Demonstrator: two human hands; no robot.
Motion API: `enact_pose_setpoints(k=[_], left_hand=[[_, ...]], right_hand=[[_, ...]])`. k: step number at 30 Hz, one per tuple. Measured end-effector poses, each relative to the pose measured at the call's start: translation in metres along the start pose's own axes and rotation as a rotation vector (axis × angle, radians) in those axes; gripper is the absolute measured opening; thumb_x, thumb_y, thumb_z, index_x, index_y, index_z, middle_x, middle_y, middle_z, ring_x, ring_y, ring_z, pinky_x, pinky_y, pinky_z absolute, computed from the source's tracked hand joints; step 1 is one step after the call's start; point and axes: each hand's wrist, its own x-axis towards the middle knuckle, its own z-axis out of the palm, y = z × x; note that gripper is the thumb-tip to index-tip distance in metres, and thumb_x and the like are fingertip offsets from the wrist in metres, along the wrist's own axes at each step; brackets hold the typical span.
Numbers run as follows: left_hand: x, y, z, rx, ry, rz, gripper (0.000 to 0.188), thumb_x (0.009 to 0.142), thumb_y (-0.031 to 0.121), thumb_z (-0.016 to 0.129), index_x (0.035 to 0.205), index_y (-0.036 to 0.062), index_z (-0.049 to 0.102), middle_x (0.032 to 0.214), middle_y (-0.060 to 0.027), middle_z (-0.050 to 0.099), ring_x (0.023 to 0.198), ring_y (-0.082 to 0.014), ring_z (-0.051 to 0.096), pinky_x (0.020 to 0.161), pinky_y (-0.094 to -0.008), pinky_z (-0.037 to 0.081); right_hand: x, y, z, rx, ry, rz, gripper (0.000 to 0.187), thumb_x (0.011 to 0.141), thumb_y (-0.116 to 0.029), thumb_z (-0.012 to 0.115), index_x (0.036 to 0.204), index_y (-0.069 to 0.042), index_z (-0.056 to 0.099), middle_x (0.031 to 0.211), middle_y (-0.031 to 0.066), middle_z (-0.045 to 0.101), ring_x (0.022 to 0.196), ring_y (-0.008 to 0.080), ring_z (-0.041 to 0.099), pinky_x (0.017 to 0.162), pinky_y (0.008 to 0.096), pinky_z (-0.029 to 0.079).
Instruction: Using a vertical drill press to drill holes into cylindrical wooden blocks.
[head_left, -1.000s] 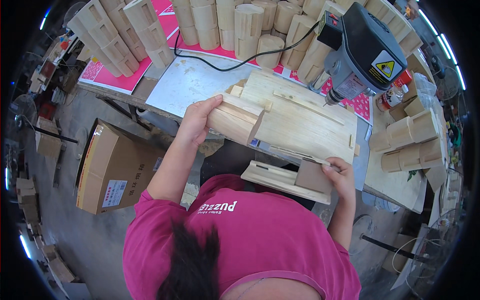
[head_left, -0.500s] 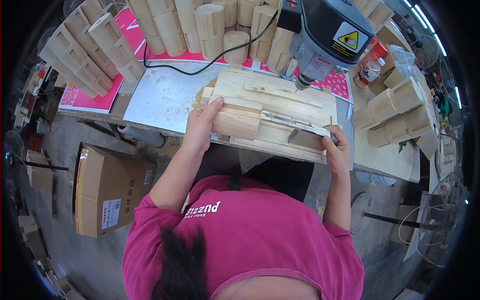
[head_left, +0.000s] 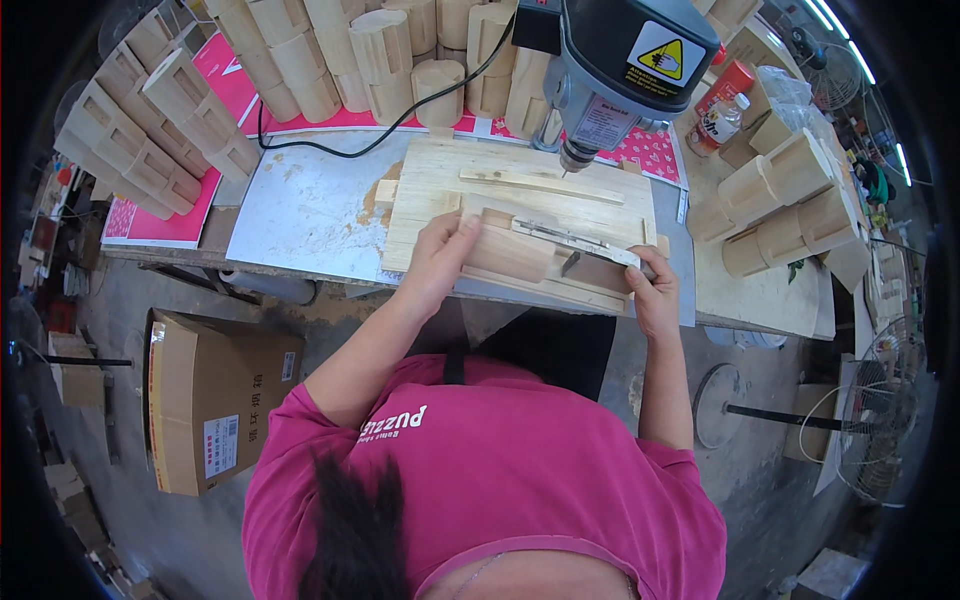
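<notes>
My left hand (head_left: 440, 258) grips a pale wooden block (head_left: 508, 252), slightly smeared by motion, with its thumb on top. My right hand (head_left: 655, 288) pinches the right end of a narrow, light metal strip (head_left: 575, 241) with dark slots along it. The strip's left end lies against the block's upper side; whether it sits in a groove I cannot tell. A flat brownish plate (head_left: 600, 275) hangs below the strip. Both pieces are over a wooden board (head_left: 425, 190) that carries a thin wooden batten (head_left: 540, 186).
A drill press (head_left: 630, 60) stands behind the board, its chuck (head_left: 577, 157) above the far edge. Grooved wooden cylinders (head_left: 385, 60) are stacked at the back, with more at left and right (head_left: 780, 190). A black cable (head_left: 360, 152) crosses the table. A cardboard box (head_left: 205, 400) stands lower left.
My left hand has moved right with the wooden block, which now overlaps the metal strip's left end. My right hand still holds the strip. The whole view has shifted slightly.
</notes>
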Motion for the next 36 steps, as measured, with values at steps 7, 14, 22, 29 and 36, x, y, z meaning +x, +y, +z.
enact_pose_setpoints(k=[7,14,22,29,36], left_hand=[[0.016,-0.024,0.004,0.438,-0.208,0.221,0.066,0.067,0.029,0.074,0.117,-0.0051,0.048,0.120,-0.0195,0.050,0.106,-0.0282,0.049,0.094,-0.0339,0.037],[0.035,-0.033,0.001,0.839,-0.064,0.447,0.070,0.056,0.027,0.079,0.116,0.0071,0.050,0.104,-0.0112,0.055,0.101,-0.0258,0.048,0.093,-0.0396,0.028],[0.058,-0.036,-0.015,1.106,0.067,0.657,0.062,0.054,0.029,0.078,0.110,0.0136,0.056,0.086,0.0000,0.057,0.092,-0.0197,0.048,0.082,-0.0370,0.026],[0.067,-0.034,-0.026,1.056,-0.129,0.504,0.057,0.056,0.029,0.077,0.108,0.0152,0.058,0.078,0.0017,0.055,0.086,-0.0171,0.051,0.081,-0.0344,0.026],[0.068,-0.031,-0.024,1.072,-0.167,0.528,0.053,0.059,0.029,0.075,0.106,0.0120,0.058,0.078,0.0007,0.055,0.083,-0.0160,0.053,0.079,-0.0339,0.028]], right_hand=[[0.019,0.001,0.003,-0.176,-0.006,0.005,0.024,0.074,-0.003,0.066,0.096,-0.003,0.056,0.088,0.0009,0.054,0.085,0.0105,0.049,0.075,0.0230,0.039],[0.063,0.031,-0.007,-0.327,0.111,-0.146,0.029,0.071,-0.001,0.067,0.097,0.000,0.055,0.088,0.0053,0.053,0.085,0.0141,0.049,0.076,0.0235,0.039],[0.082,0.028,0.006,-0.289,-0.001,-0.063,0.034,0.072,-0.002,0.067,0.103,-0.002,0.052,0.094,0.0043,0.051,0.091,0.0148,0.047,0.080,0.0244,0.038],[0.113,-0.052,-0.009,-0.611,-0.069,-0.317,0.038,0.081,-0.018,0.062,0.114,-0.003,0.049,0.104,0.0072,0.054,0.099,0.0166,0.050,0.082,0.0293,0.040],[0.204,-0.173,0.006,-0.479,0.119,-0.496,0.037,0.089,-0.034,0.047,0.102,0.000,0.056,0.090,0.0098,0.059,0.082,0.0188,0.056,0.072,0.0307,0.044]])
